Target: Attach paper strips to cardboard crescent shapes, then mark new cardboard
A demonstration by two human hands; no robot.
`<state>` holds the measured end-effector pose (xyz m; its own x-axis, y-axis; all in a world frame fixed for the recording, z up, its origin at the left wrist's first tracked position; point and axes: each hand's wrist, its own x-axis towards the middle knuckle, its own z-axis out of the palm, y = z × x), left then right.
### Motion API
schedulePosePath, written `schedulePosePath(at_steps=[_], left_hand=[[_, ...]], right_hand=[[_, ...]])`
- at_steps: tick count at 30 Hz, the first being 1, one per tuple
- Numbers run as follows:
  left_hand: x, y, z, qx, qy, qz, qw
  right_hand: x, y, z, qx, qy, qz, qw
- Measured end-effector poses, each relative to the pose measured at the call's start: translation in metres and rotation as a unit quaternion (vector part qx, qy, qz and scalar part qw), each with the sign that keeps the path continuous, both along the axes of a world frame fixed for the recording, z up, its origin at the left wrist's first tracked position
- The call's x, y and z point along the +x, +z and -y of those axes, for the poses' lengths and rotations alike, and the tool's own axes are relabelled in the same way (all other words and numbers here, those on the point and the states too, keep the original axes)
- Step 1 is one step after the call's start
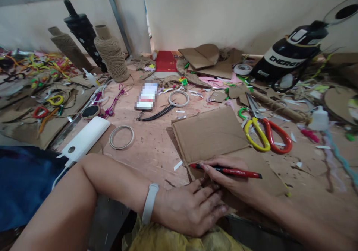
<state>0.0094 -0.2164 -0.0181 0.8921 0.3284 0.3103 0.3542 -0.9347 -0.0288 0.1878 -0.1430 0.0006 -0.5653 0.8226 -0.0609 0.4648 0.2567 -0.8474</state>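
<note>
My right hand point(228, 172) holds a red and black pen point(240, 172) between thumb and fingers. The pen lies nearly level, its red tip over the left part of a cardboard sheet point(268, 172). A smaller rectangular cardboard piece point(209, 135) rests on the far part of that sheet. My left hand point(192, 206), with a grey band on its wrist, lies palm down at the near edge of the cardboard, fingers spread and touching it. Its fingertips are beside my right hand. Scissors point(258, 126) with one yellow and one red handle lie right of the smaller piece.
Beyond the cardboard lie a tape ring point(179, 98), a phone point(147, 95) and a red piece point(166, 61). Left are another ring point(121, 137), a white power bank point(85, 138) and twine spools point(112, 57). A black bottle point(285, 59) and a small white bottle point(319, 118) stand right.
</note>
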Motion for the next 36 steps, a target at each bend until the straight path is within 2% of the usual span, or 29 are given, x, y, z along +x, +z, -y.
schedulePosePath(at_steps=[4,11,15,20,29,33,36], left_hand=[[-0.001,0.001,-0.001,-0.001,-0.001,0.003,1.0],[0.0,0.001,0.001,-0.005,0.003,-0.004,1.0],[-0.001,0.002,0.0,-0.005,-0.001,-0.017,1.0],[-0.001,0.001,0.0,0.003,0.005,-0.002,1.0],[-0.001,0.002,0.0,0.0,-0.001,-0.009,1.0],[-0.001,0.003,0.0,0.006,0.002,-0.001,1.0],[-0.001,0.002,0.0,0.007,0.001,-0.005,1.0]], right_hand=[[-0.001,0.001,0.0,0.006,0.018,0.018,1.0],[0.001,0.001,0.0,-0.026,-0.04,0.012,0.999],[0.006,-0.002,-0.001,-0.039,-0.024,0.018,0.999],[0.009,-0.002,-0.002,-0.03,-0.038,0.004,0.999],[0.008,-0.002,0.0,-0.044,-0.002,-0.001,0.999],[0.007,-0.002,-0.001,-0.061,-0.028,-0.008,0.998],[0.005,-0.001,-0.002,-0.048,-0.02,-0.009,0.999]])
